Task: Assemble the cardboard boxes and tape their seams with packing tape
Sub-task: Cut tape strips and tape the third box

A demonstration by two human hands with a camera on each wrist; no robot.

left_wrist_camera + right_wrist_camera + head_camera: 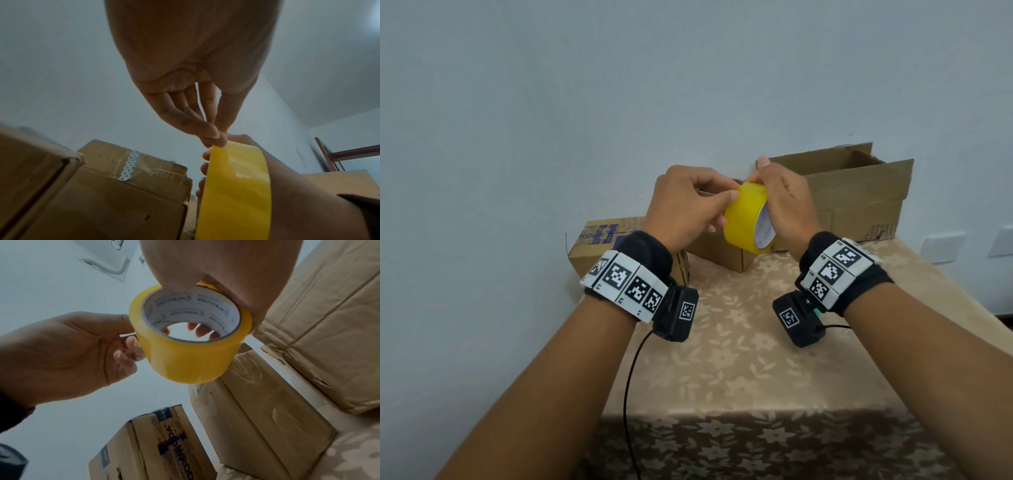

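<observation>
A yellow roll of packing tape (747, 218) (234, 191) (185, 352) is held up in the air over the table. My right hand (786, 202) grips the roll, fingers reaching through its white core (191, 311). My left hand (688, 205) (68, 350) pinches at the roll's outer face with thumb and fingertips (216, 138). Three cardboard boxes stand behind: a small printed one (602, 243) (156, 444) at left, a middle box (719, 251) (123, 191), and a larger one with raised flaps (859, 192) (329, 321) at right.
The table wears a beige floral cloth (739, 342), bare in front of the boxes. A black cable (628, 387) hangs from the left wrist camera. A pale wall stands right behind the boxes. White wall sockets (945, 245) sit at far right.
</observation>
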